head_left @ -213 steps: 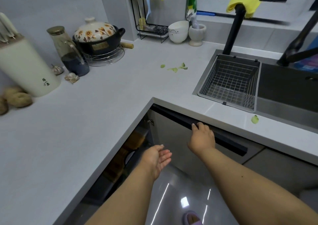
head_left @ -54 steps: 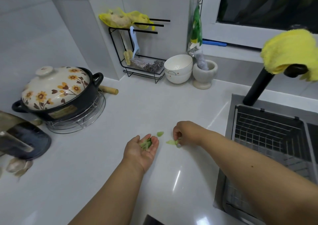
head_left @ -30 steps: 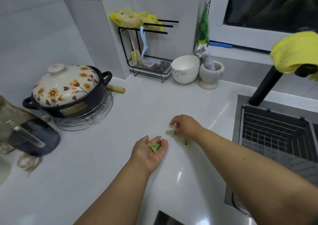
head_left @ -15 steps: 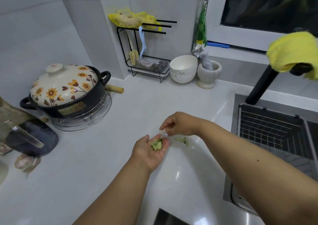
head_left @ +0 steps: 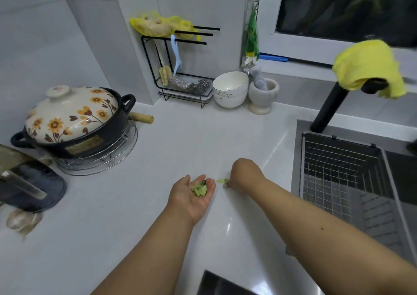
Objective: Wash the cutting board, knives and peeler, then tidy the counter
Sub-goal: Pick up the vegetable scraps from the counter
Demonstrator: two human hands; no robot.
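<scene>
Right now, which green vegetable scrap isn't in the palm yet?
The pale green leaf scrap on the white counter, at the right hand fingertips; the other scraps lie in the open left hand.

The pale grey worktop (head_left: 171, 150) fills most of the frame. At left a wire trivet (head_left: 106, 159) carries a flowered pot. A wooden handle (head_left: 142, 117) lies just behind it. Upper centre stand a black wire rack (head_left: 180, 91), stacked white bowls (head_left: 230, 89) and a stone mortar (head_left: 262, 96). A green scrap (head_left: 222, 180) lies at centre.
</scene>
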